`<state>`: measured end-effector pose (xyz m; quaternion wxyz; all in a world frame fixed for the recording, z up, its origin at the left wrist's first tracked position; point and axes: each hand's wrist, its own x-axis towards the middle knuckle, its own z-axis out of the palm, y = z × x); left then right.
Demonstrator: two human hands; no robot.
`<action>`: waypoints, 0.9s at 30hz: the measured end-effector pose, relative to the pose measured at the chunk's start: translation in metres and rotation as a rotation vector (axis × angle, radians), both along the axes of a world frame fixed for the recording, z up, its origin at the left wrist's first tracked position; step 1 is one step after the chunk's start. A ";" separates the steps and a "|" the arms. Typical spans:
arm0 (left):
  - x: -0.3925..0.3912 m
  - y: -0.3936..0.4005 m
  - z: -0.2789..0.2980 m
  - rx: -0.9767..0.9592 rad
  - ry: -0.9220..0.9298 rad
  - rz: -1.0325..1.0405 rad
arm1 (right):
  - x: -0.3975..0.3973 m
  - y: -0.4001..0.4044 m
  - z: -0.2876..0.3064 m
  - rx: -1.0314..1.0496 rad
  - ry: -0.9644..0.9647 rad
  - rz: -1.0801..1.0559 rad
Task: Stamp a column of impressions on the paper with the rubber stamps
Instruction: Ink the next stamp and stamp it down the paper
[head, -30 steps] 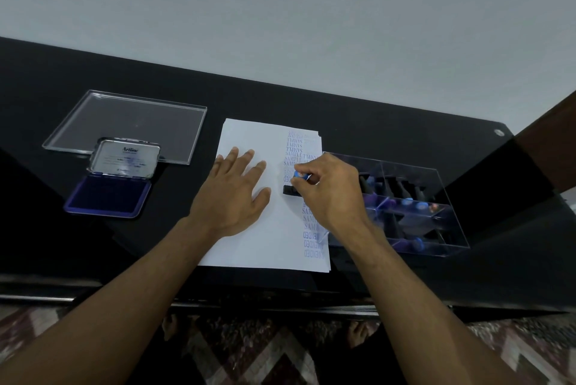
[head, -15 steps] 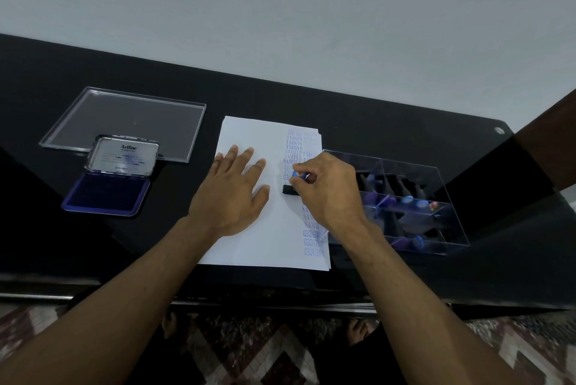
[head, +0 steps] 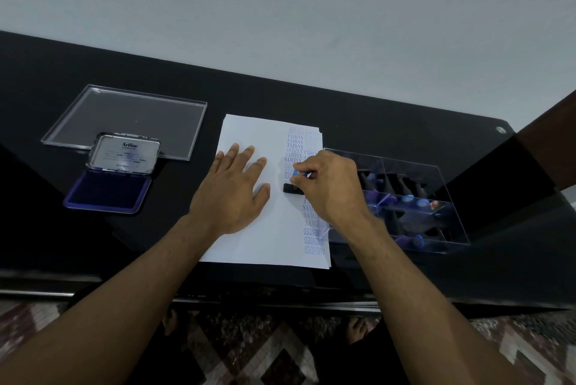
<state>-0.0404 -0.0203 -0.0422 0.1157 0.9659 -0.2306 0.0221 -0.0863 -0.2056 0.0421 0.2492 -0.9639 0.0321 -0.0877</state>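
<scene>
A white sheet of paper (head: 268,238) lies on the black table, with a column of blue impressions (head: 296,148) down its right side. My right hand (head: 330,188) pinches a rubber stamp (head: 291,187) with a black base and a blue-topped handle, its base down on the paper in the middle of that column. My left hand (head: 232,191) rests flat on the paper to the left of the stamp, fingers straight. Part of the column is hidden under my right hand.
An open blue ink pad (head: 109,191) with its metal lid raised sits at the left. Behind it lies a clear plastic lid (head: 124,110). A clear box (head: 442,229) with several more stamps stands right of the paper. The table's front edge is near me.
Almost nothing has moved. My right hand keeps the stamp at the same spot in the column, and my left hand stays flat on the paper.
</scene>
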 end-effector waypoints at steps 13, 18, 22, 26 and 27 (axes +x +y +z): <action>-0.002 0.000 0.001 -0.026 -0.001 -0.001 | 0.001 -0.002 0.007 0.032 0.065 0.001; 0.000 0.001 0.000 -0.029 -0.001 0.001 | 0.002 -0.002 0.008 0.033 0.078 0.003; 0.000 0.000 0.000 -0.041 0.006 0.004 | 0.002 -0.002 0.010 0.035 0.094 0.000; 0.001 0.000 -0.001 -0.034 0.003 0.007 | 0.002 -0.002 0.011 0.036 0.104 -0.003; 0.001 0.000 -0.001 -0.034 0.001 0.006 | 0.002 -0.002 0.011 0.038 0.103 -0.005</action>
